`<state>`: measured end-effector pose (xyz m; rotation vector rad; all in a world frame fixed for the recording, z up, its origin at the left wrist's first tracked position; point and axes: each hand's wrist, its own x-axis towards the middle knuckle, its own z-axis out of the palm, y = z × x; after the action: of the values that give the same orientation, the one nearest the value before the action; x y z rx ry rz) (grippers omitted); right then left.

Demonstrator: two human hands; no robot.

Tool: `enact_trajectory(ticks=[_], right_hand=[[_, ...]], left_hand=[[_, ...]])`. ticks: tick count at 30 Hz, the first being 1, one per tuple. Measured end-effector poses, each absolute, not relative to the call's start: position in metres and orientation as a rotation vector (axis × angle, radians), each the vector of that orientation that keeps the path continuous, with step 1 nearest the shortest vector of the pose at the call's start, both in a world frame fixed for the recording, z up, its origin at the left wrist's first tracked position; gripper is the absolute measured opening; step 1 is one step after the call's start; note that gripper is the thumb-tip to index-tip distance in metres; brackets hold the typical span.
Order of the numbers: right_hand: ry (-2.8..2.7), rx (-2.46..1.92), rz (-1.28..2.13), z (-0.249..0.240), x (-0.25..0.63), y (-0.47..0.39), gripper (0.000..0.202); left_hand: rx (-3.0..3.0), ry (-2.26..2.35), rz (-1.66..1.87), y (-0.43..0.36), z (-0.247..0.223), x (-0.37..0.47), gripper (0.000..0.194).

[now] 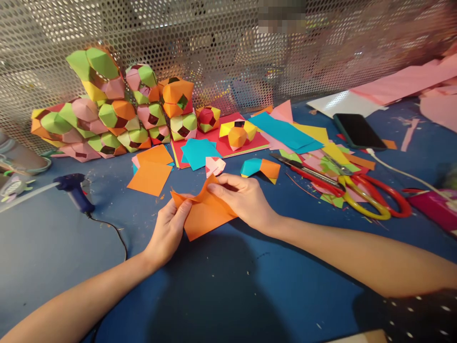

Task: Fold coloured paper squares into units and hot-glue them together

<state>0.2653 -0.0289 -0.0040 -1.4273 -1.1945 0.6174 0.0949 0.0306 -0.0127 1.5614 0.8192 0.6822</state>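
Observation:
An orange sheet of paper (207, 214) is held up between both hands above the blue table, its far edge bent upward. My left hand (169, 226) pinches its left side between thumb and fingers. On the far right part, my right hand (246, 200) grips the same sheet, thumb on top near a raised corner. Just beyond lie a small pink folded paper piece (214, 166) and a blue-and-orange folded piece (260, 168). Loose orange squares (150, 177) rest to the left, and blue paper squares (198, 153) sit behind.
Folded paper balls (117, 116) are stacked against the perforated metal panel (221, 47). A blue glue gun (76, 190) with its cord lies left. Scissors (364, 197), a cutter knife (310, 176), paper scraps and a phone (358, 131) lie right.

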Motion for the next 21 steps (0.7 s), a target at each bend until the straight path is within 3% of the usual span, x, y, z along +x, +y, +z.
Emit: enact_trajectory(ticks=[10, 21], right_hand=[[-1.285, -1.369, 0.601, -0.004, 0.263, -0.029, 0.016], [-1.155, -1.297, 0.804, -0.022, 0.260, -0.019, 0.022]], left_hand=[[1.568, 0.815, 0.671, 0.034, -0.019, 0.095, 0.031], [1.351, 0.729, 0.590, 0.034, -0.026, 0.100, 0.028]])
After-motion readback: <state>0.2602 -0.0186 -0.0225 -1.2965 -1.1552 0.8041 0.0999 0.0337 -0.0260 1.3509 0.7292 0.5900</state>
